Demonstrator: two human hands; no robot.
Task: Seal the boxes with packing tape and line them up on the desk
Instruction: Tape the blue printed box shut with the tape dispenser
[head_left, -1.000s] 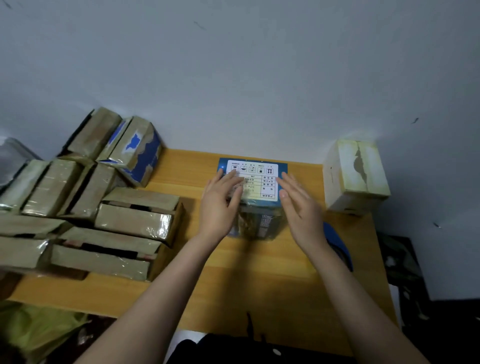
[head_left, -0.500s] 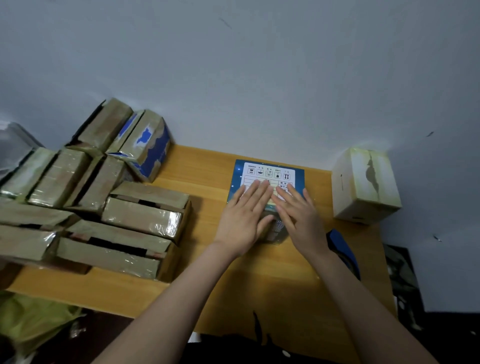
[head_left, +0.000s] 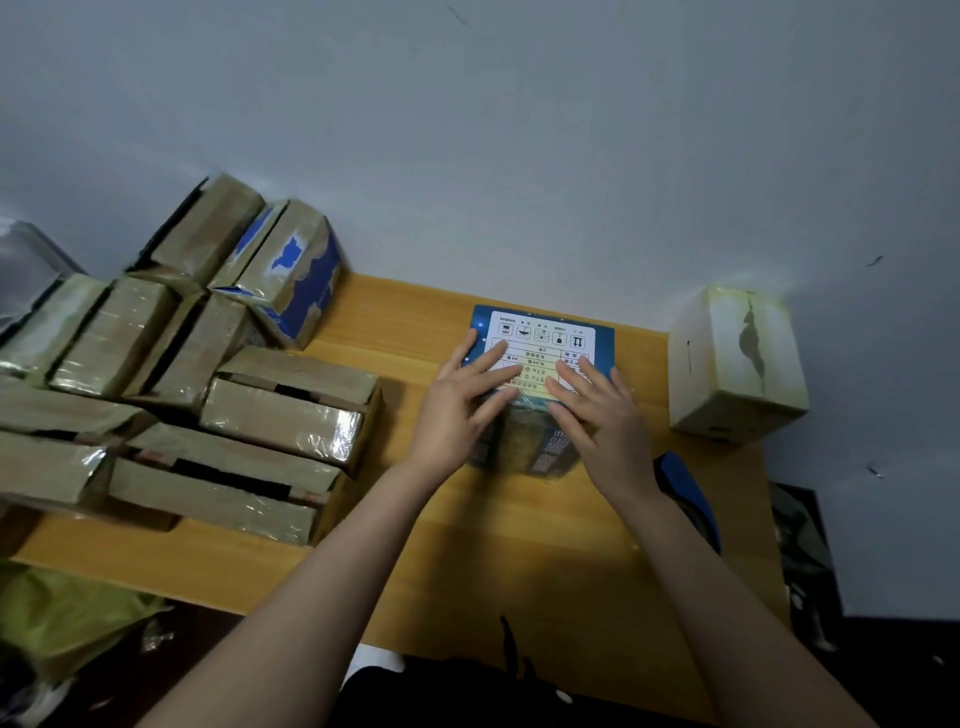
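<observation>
On the box: left hand, right hand, flat

The wooden desk in front of me stands against the wall. Its left half carries a crowd of taped boxes, some stacked on others. A blue box with a white label stands near the middle, a pale box at the far right corner, and a blue object at the right edge.
</observation>
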